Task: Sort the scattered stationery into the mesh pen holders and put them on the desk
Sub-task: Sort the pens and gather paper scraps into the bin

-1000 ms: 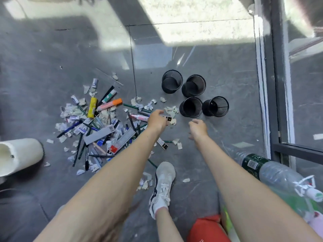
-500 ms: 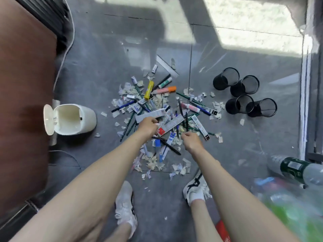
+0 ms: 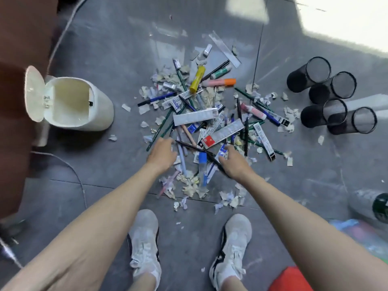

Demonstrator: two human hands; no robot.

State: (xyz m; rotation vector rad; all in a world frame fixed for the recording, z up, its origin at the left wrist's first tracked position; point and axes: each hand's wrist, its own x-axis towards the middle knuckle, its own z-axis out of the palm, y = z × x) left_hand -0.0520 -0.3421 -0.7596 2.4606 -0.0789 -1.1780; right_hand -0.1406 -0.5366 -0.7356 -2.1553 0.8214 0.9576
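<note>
A pile of scattered stationery [image 3: 210, 114] lies on the grey floor among torn paper scraps: pens, a yellow marker [image 3: 197, 79], a pink-orange highlighter [image 3: 218, 82], a white box [image 3: 195, 116] and a red-and-white box [image 3: 222, 134]. Four black mesh pen holders [image 3: 333, 88] stand grouped to the right of the pile, and they look empty. My left hand [image 3: 162, 155] hovers at the pile's near left edge, fingers apart, holding nothing. My right hand [image 3: 234, 162] is spread over a long black pen [image 3: 195, 147] and a blue-white packet, with no visible grip.
A white bin [image 3: 71, 103] lies on its side with its lid open, left of the pile. Brown furniture [image 3: 21, 80] and a cable [image 3: 69, 164] border the left. A plastic bottle [image 3: 373, 204] and a red object [image 3: 289, 280] sit at the right. My shoes [image 3: 144, 244] stand just behind the pile.
The view has swung left from the pen holders to the pile. Both hands have moved to the pile's near edge and their fingers have spread.
</note>
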